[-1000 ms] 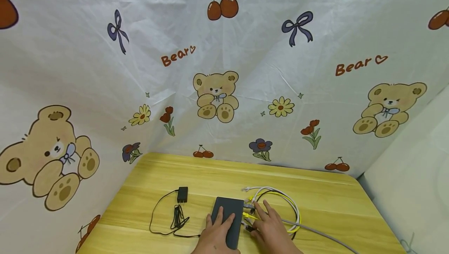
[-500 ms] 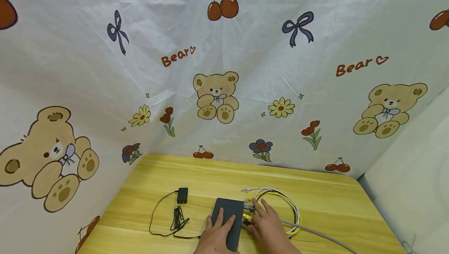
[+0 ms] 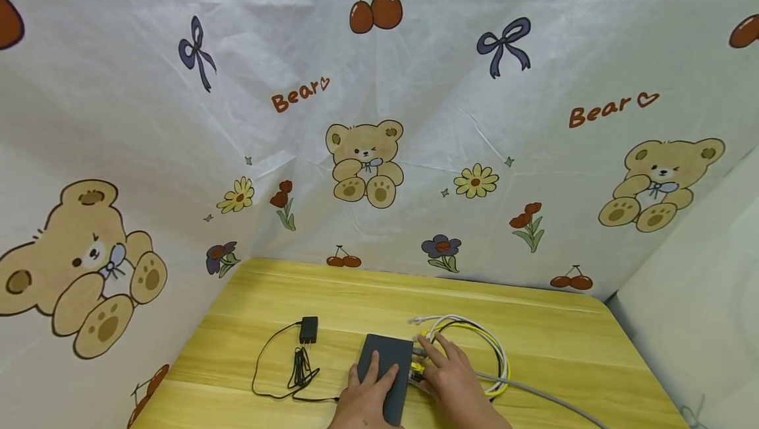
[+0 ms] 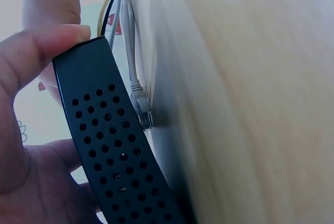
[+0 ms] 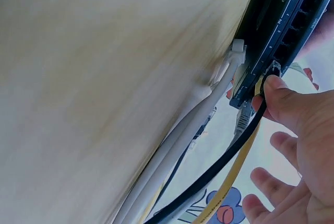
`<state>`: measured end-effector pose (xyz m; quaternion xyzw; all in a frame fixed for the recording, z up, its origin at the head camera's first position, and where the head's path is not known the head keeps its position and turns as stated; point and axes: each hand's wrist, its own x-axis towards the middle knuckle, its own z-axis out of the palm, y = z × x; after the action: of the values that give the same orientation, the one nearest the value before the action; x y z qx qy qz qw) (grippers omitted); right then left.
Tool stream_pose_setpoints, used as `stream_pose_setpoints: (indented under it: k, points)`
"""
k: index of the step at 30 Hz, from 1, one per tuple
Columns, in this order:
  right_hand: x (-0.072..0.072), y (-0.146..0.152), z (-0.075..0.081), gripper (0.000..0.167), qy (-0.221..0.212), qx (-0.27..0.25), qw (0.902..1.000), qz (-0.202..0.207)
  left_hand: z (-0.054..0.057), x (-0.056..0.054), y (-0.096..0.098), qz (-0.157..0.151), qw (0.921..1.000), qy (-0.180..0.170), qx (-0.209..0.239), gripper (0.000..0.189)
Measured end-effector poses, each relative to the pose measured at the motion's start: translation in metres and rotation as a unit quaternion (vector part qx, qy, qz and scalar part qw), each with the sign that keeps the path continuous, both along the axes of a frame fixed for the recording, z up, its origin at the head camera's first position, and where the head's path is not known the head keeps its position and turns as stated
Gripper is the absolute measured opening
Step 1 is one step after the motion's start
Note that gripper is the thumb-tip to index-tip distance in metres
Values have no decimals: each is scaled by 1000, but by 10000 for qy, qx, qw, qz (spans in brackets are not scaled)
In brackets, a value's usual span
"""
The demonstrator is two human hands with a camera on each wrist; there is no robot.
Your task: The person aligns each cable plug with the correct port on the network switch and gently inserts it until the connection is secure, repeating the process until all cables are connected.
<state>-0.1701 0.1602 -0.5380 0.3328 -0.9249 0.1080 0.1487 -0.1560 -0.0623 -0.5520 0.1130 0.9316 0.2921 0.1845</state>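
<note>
Dark box (image 3: 388, 352) sat on the table (image 3: 332, 290) in head view, left hand (image 3: 366, 399) spread across it, perforated side (image 4: 112, 140) faced left wrist view, right hand (image 5: 310, 143) pinched black cable (image 5: 224, 156) at the ports (image 5: 293, 33) in right wrist view.

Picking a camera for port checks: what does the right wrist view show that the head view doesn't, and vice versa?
Right wrist only: the numbered row of ports on the black box, and the clear plug at the end of the black cable.
Head only: the power adapter and its bundled cord.
Both: the right hand, the box, yellow and black cables, the wooden table.
</note>
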Motion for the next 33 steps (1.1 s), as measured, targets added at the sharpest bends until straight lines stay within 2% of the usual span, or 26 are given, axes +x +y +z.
stream_pose_setpoints:
  k: [9,14,23,29,33]
  points:
    - [-2,1,-4,12,203,-101,9997,-69,-4,-1,0,15,9998,-36,-171,105]
    - [-1,2,-1,11,-29,-29,9999,144,-5,-2,-2,-54,9996,-13,-270,104]
    - [0,6,-2,9,-69,-184,9989,419,-5,-1,-6,-39,10000,-53,57,101]
    - [-1,7,-7,11,165,-548,9980,274,-1,-1,-8,-44,9998,-54,211,99]
    - [0,7,-7,14,169,-644,9975,243,1,-1,-8,-28,9995,-131,278,98]
